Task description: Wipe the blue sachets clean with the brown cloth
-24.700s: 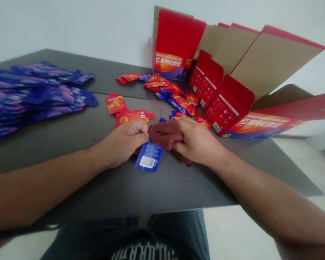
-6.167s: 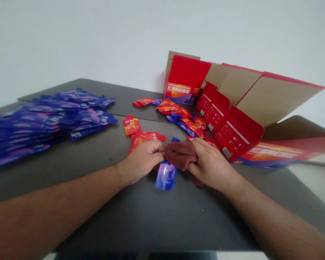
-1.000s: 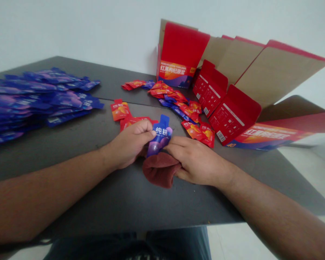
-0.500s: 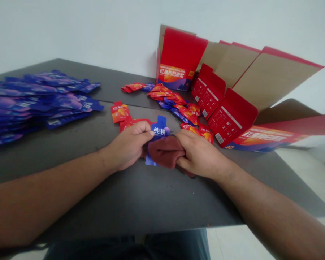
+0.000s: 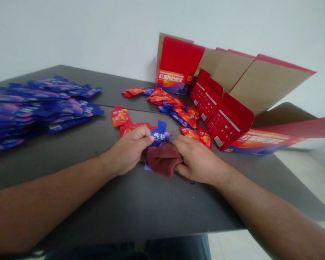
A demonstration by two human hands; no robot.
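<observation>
Between my hands, over the dark table, is a blue sachet (image 5: pixel 160 135) with white characters. My left hand (image 5: pixel 131 150) is closed on its left edge, the thumb lying across the front. A brown cloth (image 5: pixel 164 159) is bunched in my right hand (image 5: pixel 199 159), which is closed around it. The cloth lies against the front of the sachet and covers its lower middle; one bottom corner shows beneath. Just behind my left hand, red sachets (image 5: pixel 120 117) lie on the table, one partly hidden by the fingers.
A large heap of blue sachets (image 5: pixel 43 108) covers the table's (image 5: pixel 103 206) left side. Mixed red and blue sachets (image 5: pixel 176 108) form a row at the back centre. Open red cartons (image 5: pixel 231 119) with raised flaps stand along the right, near the wall.
The cloth has shifted slightly down the sachet, baring more of its upper front. Both hands keep their hold. The whole view has moved a little, so things sit lower in the picture.
</observation>
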